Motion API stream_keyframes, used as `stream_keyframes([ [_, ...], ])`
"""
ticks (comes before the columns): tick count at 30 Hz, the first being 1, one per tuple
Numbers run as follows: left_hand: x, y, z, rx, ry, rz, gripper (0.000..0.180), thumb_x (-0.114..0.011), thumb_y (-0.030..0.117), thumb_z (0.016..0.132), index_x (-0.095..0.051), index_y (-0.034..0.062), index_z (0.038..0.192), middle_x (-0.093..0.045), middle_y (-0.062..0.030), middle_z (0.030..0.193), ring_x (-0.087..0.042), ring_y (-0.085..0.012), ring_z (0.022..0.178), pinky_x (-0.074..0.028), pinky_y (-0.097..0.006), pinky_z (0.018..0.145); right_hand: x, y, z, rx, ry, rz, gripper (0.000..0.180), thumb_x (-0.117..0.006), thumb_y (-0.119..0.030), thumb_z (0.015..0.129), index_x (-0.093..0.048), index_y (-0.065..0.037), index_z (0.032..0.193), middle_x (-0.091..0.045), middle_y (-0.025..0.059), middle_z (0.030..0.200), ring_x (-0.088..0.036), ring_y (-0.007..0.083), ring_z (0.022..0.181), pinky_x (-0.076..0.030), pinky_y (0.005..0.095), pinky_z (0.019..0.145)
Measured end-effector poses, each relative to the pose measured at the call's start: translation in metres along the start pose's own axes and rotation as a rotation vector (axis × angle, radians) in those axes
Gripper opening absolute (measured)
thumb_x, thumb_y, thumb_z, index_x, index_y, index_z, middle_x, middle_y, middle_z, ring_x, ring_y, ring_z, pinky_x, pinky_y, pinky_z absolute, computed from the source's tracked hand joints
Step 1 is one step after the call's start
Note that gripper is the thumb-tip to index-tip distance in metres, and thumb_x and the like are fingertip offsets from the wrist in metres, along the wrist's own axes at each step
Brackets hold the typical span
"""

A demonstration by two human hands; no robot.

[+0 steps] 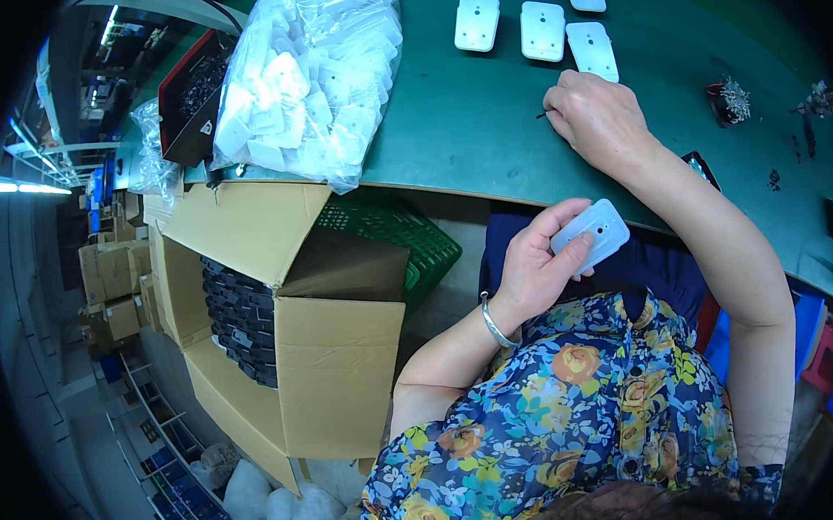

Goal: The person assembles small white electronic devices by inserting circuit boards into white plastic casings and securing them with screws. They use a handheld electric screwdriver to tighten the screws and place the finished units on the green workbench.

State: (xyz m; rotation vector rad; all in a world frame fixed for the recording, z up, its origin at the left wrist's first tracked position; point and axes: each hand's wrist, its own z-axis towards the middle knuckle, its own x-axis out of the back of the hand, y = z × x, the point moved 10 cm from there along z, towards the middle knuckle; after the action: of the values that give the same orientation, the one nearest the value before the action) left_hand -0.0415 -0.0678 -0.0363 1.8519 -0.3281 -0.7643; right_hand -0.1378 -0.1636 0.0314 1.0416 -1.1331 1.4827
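Note:
My left hand [530,272] grips a white plastic casing [609,229] just in front of the table edge, thumb pressed on its face. The casing is a small rounded rectangle with a dark hole near its middle. Over the green table [450,122], my right hand [597,117] is closed, fingers curled together. A small dark piece [541,115] sticks out at its fingertips; what kind it is I cannot make out. Just beyond that hand lies a similar casing [592,50]. Two more, a casing [543,31] and another casing [477,23], lie to its left, and part of one shows at the top edge.
A clear bag of white plastic parts [312,88] stands at the table's left, beside a red-edged black box [193,97] of small dark pieces. Below, an open carton [337,377] holds stacked black parts, with a green crate [426,251] behind. Metal pins [735,102] stand clumped at right.

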Motion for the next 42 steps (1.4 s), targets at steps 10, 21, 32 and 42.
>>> stream_keyframes([
  [10,-0.001,0.014,0.010,-0.069,0.025,-0.102,0.033,-0.047,0.003,0.089,-0.043,0.0001,0.122,-0.056,-0.0146,0.108,-0.063,-0.0219,0.083,-0.055,-0.027,0.066,0.096,-0.001,-0.072,0.073,0.346,0.429,0.009,-0.067,-0.007,0.067,-0.063,-0.007,0.076,-0.058,0.0070,0.070,-0.057,0.0221,0.061,-0.044,0.0309,0.051],
  [21,-0.037,0.027,0.024,-0.231,-0.035,0.187,0.017,-0.058,0.007,0.084,-0.060,0.0010,0.101,-0.055,-0.0077,0.100,-0.058,-0.0133,0.080,-0.053,-0.024,0.062,0.085,0.014,-0.142,-0.036,0.505,0.396,0.019,-0.071,-0.001,0.061,-0.063,-0.006,0.077,-0.055,0.0049,0.066,-0.054,0.0181,0.056,-0.042,0.0272,0.047],
  [32,-0.049,0.032,0.024,-0.248,-0.011,0.367,0.015,-0.061,0.003,0.081,-0.065,0.0013,0.095,-0.061,-0.0091,0.092,-0.056,-0.0122,0.082,-0.045,-0.022,0.071,0.058,0.046,-0.161,-0.308,0.370,0.762,0.016,-0.069,-0.002,0.070,-0.065,-0.003,0.085,-0.057,0.0070,0.079,-0.055,0.0156,0.062,-0.043,0.0250,0.051],
  [42,-0.062,0.040,0.024,-0.374,-0.063,0.524,0.015,-0.063,0.002,0.079,-0.066,0.0020,0.094,-0.061,-0.0076,0.089,-0.056,-0.0107,0.077,-0.045,-0.021,0.066,0.058,0.053,-0.170,-0.388,0.339,0.785,0.015,-0.069,-0.002,0.071,-0.064,-0.003,0.085,-0.057,0.0069,0.077,-0.056,0.0147,0.061,-0.044,0.0245,0.052],
])
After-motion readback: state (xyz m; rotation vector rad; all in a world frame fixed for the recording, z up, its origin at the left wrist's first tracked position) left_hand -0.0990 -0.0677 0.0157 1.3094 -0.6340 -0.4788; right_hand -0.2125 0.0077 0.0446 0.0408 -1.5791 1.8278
